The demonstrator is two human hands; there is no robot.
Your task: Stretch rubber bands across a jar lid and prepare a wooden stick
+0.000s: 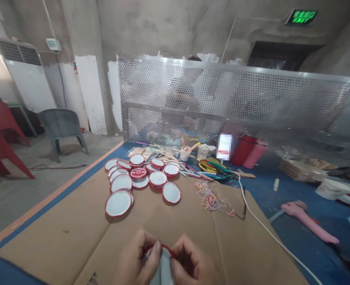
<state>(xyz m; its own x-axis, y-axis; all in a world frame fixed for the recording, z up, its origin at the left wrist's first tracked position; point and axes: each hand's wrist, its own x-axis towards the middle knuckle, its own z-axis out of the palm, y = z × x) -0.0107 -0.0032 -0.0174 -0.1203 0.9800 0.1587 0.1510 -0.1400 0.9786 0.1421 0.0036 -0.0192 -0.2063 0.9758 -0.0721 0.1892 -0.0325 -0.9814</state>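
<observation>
At the bottom centre, a red-rimmed jar lid (164,267) with a pale inside is held near the cardboard's front edge. My left hand (141,257) is closed on its left rim, the thumb pressing at the top. On the opposite side, my right hand (190,259) pinches the rim between thumb and fingers. A thin dark line runs down the lid's middle; what it is I cannot tell. Beyond my hands lies a loose cluster of similar jar lids (118,202), mostly pale side up. One lid (138,173) shows a red printed face.
Brown cardboard (189,221) covers part of the blue table. Coloured rubber bands (208,197) lie right of the lids, near a white cable (264,225) and a pink hammer-like tool (310,221). Sticks, cups and a red bottle (244,150) stand before a perforated metal screen (237,91); a person sits behind.
</observation>
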